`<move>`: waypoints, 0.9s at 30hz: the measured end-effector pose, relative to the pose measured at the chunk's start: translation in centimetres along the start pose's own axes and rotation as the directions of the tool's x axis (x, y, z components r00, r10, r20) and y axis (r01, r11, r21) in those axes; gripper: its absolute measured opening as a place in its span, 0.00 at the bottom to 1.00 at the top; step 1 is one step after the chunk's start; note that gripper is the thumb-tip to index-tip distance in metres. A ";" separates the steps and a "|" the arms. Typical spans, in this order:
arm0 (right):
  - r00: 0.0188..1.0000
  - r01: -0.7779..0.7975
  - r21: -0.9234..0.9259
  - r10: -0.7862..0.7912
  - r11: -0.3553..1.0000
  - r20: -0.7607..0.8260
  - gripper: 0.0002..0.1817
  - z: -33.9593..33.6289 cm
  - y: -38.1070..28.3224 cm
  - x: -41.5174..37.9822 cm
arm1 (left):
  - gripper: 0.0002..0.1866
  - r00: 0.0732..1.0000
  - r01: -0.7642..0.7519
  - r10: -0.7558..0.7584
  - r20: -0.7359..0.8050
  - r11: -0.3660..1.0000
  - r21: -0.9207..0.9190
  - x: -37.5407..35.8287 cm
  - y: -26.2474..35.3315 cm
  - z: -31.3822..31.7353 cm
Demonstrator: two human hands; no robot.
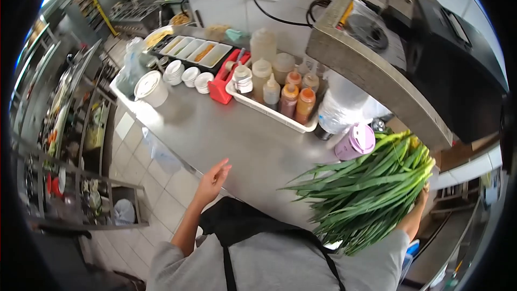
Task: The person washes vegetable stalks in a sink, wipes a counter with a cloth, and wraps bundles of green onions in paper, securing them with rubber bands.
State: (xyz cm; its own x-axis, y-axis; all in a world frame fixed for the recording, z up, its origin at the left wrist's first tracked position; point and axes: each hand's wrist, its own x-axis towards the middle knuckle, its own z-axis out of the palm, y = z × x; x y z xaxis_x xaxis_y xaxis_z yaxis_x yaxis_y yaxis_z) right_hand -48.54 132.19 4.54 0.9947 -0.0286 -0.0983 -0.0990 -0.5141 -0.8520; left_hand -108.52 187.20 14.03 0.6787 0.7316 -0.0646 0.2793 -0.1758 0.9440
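A large bunch of green onions (361, 188) lies across the right end of the steel counter. Its long leaves fan toward the left and front, and its pale stalk ends point to the back right. My right hand (424, 191) is at the right side of the bunch, closed around the stalks, with most of its fingers hidden by them. My left hand (214, 179) hovers by the counter's front edge, fingers stretched out and holding nothing. Behind the leaves, touching or nearly touching them, stands a lilac lidded cup (356, 141).
A white tray (269, 112) of squeeze bottles stands at the back, beside a red holder (221, 87). Further left are stacked small white dishes (173, 73), a white tub (151, 89) and a topping rack (196, 51). A steel shelf (377, 62) overhangs the right side.
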 end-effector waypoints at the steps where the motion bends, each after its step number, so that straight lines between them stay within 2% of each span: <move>1: 0.999 0.008 -0.056 -0.010 0.998 -0.033 0.19 0.1 0.3 0.4 | 0.21 1.000 0.000 0.000 0.004 1.000 -0.002 0.3 0.3 0.1; 4: 0.987 0.055 -0.191 -0.082 0.980 -0.139 0.19 -0.5 0.8 2.0 | 0.21 1.000 0.022 -0.023 0.017 0.997 0.080 0.4 1.3 0.5; 7: 0.938 0.090 -0.281 -0.176 0.956 -0.298 0.20 -2.5 0.2 4.2 | 0.21 0.999 -0.031 0.031 0.020 1.000 0.004 1.1 0.9 1.2; 10: 0.844 0.106 -0.292 -0.241 0.951 -0.479 0.20 -5.6 -1.3 5.8 | 0.22 0.998 -0.070 0.070 0.005 0.997 -0.019 2.3 0.2 1.0; 12: 0.814 0.069 -0.266 -0.208 0.962 -0.543 0.21 -8.6 -2.8 6.3 | 0.21 0.998 -0.067 0.067 -0.015 0.997 -0.022 2.8 0.3 0.8; 14: 0.764 0.107 -0.303 -0.274 0.947 -0.585 0.23 -10.4 -6.8 2.7 | 0.20 0.998 -0.067 0.067 -0.021 0.997 -0.033 3.6 0.3 0.6; 16: 0.687 0.154 -0.265 -0.296 0.952 -0.664 0.21 -12.7 -9.2 1.3 | 0.17 0.997 -0.073 0.073 0.018 0.997 -0.024 4.2 -0.1 0.5; 17: 0.648 0.166 -0.379 -0.390 0.910 -0.654 0.22 -13.1 -11.4 -1.3 | 0.17 0.997 -0.068 0.069 0.036 0.997 -0.025 4.2 0.0 0.5; 18: 0.627 0.170 -0.404 -0.415 0.899 -0.659 0.24 -13.3 -13.9 -3.6 | 0.15 0.996 -0.071 0.072 0.047 0.997 -0.027 4.4 0.2 0.3; 20: 0.587 0.353 -0.334 -0.485 0.874 -0.648 0.24 -14.0 -16.0 -6.5 | 0.14 0.994 -0.080 0.081 0.075 0.997 -0.021 4.8 0.3 -0.3; 22: 0.590 0.340 -0.308 -0.456 0.889 -0.666 0.25 -13.1 -19.6 -12.2 | 0.13 0.994 -0.050 0.054 0.097 0.998 -0.046 5.4 0.2 -0.7; 24: 0.520 0.394 -0.368 -0.535 0.842 -0.666 0.24 -11.3 -22.4 -18.5 | 0.13 0.982 -0.092 0.090 0.165 0.996 0.001 6.5 0.0 -1.0; 26: 0.532 0.443 -0.314 -0.528 0.840 -0.662 0.22 -10.3 -22.7 -23.8 | 0.13 0.965 -0.148 0.136 0.222 0.988 0.036 7.2 0.5 -0.9; 27: 0.522 0.466 -0.217 -0.465 0.858 -0.715 0.20 -9.3 -22.6 -26.6 | 0.11 0.917 -0.222 0.228 0.328 0.974 -0.055 8.5 0.1 -0.5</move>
State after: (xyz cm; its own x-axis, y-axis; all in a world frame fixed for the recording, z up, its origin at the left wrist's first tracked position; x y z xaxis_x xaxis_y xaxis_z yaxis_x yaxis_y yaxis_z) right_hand -72.53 136.60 31.15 0.5836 -0.3892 0.7127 0.3844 -0.6406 -0.6647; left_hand -103.09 193.70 13.73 0.9084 0.4151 0.0495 0.0840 -0.2974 0.9510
